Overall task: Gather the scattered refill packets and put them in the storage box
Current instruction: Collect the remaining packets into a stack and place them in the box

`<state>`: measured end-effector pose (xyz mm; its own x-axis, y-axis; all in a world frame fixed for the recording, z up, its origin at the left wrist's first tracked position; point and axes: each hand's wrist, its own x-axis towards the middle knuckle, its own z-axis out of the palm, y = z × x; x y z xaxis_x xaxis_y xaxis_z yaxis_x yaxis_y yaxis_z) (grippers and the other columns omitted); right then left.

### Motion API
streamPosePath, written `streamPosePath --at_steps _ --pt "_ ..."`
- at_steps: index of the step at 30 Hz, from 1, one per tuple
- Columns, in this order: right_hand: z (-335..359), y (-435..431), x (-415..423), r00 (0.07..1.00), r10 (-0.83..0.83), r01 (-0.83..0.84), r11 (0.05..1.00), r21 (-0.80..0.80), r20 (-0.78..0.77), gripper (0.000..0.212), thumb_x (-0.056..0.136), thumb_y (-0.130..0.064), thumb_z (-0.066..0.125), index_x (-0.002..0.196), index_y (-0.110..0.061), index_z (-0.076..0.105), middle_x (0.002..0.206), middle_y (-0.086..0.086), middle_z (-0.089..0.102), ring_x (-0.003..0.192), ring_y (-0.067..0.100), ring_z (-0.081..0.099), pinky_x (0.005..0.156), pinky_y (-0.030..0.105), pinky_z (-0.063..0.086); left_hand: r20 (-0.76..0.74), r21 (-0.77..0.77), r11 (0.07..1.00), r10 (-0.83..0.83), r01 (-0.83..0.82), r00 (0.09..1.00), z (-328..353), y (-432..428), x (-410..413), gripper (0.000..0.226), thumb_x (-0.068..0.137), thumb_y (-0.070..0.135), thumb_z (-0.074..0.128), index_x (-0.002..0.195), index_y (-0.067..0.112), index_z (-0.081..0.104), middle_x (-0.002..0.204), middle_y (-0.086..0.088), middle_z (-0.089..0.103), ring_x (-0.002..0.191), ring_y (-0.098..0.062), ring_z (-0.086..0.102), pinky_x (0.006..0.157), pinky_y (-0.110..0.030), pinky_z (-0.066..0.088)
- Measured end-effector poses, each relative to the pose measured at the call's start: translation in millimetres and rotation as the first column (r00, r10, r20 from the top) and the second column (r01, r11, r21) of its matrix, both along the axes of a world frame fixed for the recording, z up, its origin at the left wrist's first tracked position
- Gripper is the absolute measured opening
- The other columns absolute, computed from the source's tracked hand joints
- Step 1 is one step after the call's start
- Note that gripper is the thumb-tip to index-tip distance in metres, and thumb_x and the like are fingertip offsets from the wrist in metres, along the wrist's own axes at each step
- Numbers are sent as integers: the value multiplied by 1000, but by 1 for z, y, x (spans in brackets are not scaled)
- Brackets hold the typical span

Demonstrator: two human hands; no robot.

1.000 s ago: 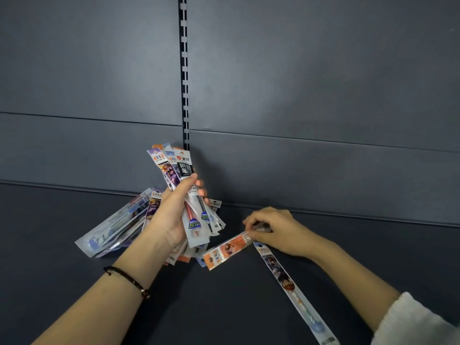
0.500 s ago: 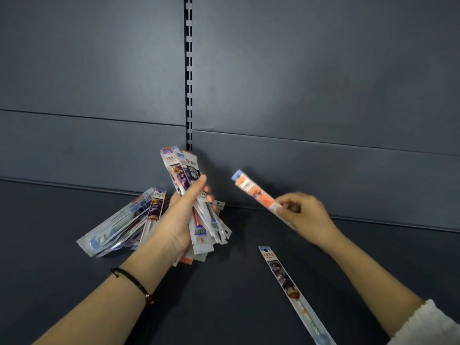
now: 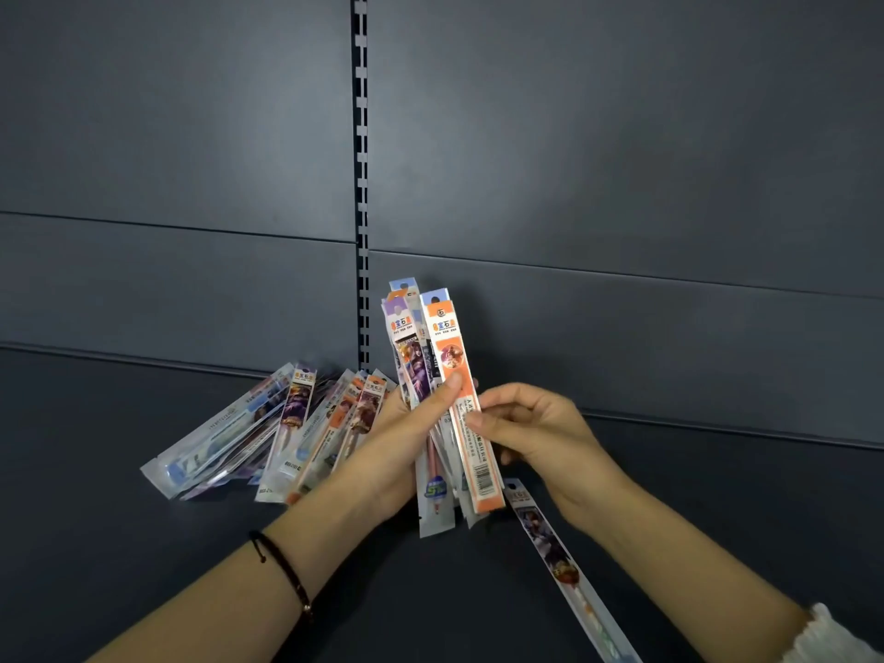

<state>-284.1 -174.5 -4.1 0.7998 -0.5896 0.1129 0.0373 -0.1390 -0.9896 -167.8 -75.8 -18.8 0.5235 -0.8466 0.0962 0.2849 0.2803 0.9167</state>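
My left hand (image 3: 397, 447) grips an upright bundle of several refill packets (image 3: 414, 370) above the dark shelf. An orange packet (image 3: 461, 399) stands at the right side of that bundle; my right hand (image 3: 531, 428) pinches its edge while my left thumb rests on its face. More packets lie fanned in a pile (image 3: 268, 433) on the shelf to the left, behind my left hand. A single long packet (image 3: 559, 567) lies flat on the shelf below my right wrist. No storage box is in view.
The dark grey shelf board (image 3: 119, 543) meets a dark back panel (image 3: 622, 184) with a slotted upright rail (image 3: 362, 184) at its centre. A dark bracelet (image 3: 282, 567) circles my left wrist, and a white sleeve cuff (image 3: 832, 638) shows at lower right.
My right hand lifted the orange packet off the shelf and carried it left, turning it upright against the bundle in my left hand. The left hand's bundle shifted slightly right.
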Motion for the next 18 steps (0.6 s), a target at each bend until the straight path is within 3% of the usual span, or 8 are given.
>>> streamPosePath --at_steps 3,7,10,13,15,18 --pt "0 5 2 998 -53 58 991 -122 43 9 77 -9 76 84 -10 71 74 -1 70 66 2 65 59 13 49 37 11 1000 -2 2 999 -1 -3 -2 39 83 28 64 119 14 64 113 -3 72 103 -19 69 78 -32 58" --pt "3 -2 0 995 -101 97 920 -380 8 12 74 -20 79 81 -15 72 80 4 72 71 7 64 70 21 54 16 14 996 87 -88 996 -1 -8 0 30 88 14 63 117 9 64 105 -6 75 99 -19 70 85 -35 56" --pt "11 -26 -14 955 -103 -76 822 -565 -279 22 70 -39 80 75 -20 70 74 -3 70 63 2 59 64 24 49 -107 -14 989 145 -147 984 -2 -7 11 19 90 9 60 108 12 64 99 -7 76 96 -17 72 85 -34 55" --pt "10 -40 -28 783 -63 -405 703 -584 -619 38 61 -56 79 74 -23 66 66 -9 64 57 0 53 58 27 46 -233 -38 990 124 -137 965 -2 -6 17 15 90 10 62 104 10 64 90 -8 75 85 -19 73 74 -31 60" --pt "2 -42 -28 723 -66 -489 654 -577 -688 41 59 -58 79 75 -24 63 67 -11 61 58 1 52 58 29 45 -237 -27 992 114 -124 965 -2 -7 15 15 88 11 64 104 12 63 81 -6 70 75 -16 71 72 -33 60" --pt "-8 -46 -23 770 -127 -406 658 -634 -626 41 59 -58 79 75 -24 62 72 -7 63 64 7 56 64 37 51 -179 -22 997 68 -73 981 -5 -8 11 20 89 15 64 108 11 59 78 -2 66 67 -12 66 72 -33 60"
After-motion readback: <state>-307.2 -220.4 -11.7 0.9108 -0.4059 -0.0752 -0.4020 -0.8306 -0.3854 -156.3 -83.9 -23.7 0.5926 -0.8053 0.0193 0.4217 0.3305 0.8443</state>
